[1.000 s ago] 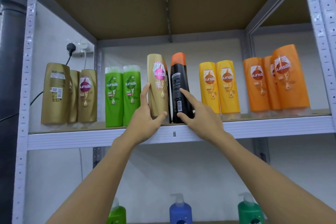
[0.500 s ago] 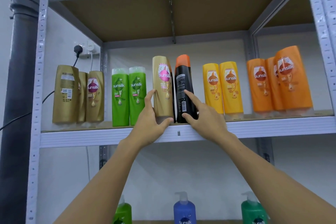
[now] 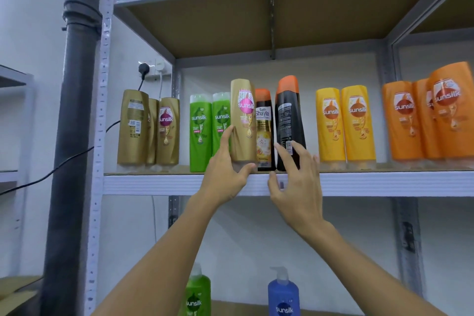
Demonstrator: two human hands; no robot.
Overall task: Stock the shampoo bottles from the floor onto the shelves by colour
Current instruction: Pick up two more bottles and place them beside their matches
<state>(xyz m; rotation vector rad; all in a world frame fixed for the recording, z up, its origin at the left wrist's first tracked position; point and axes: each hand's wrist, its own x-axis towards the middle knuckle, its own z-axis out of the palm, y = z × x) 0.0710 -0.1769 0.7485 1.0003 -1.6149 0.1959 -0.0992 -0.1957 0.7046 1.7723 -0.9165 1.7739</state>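
My left hand (image 3: 227,169) grips a gold Sunsilk bottle (image 3: 243,120) with a pink label, held slightly tilted at the shelf (image 3: 384,183) front. My right hand (image 3: 295,177) reaches to a black bottle with an orange cap (image 3: 288,115); its straight fingers touch the bottle's lower part. Between them stands a second black bottle (image 3: 264,131) labelled Shayla. On the same shelf stand three gold bottles (image 3: 148,128) at the left, two green bottles (image 3: 207,131), two yellow bottles (image 3: 345,123) and several orange bottles (image 3: 420,118) at the right.
A dark pipe (image 3: 74,136) runs down beside the rack's left post. A wall socket with a plug (image 3: 151,69) sits behind the gold bottles. On the shelf below stand a green pump bottle (image 3: 197,295) and a blue pump bottle (image 3: 283,295).
The black orange-capped bottle has shifted right and leans, exposing the Shayla bottle behind. My right hand's fingers have spread on it. The camera view has swung to the left.
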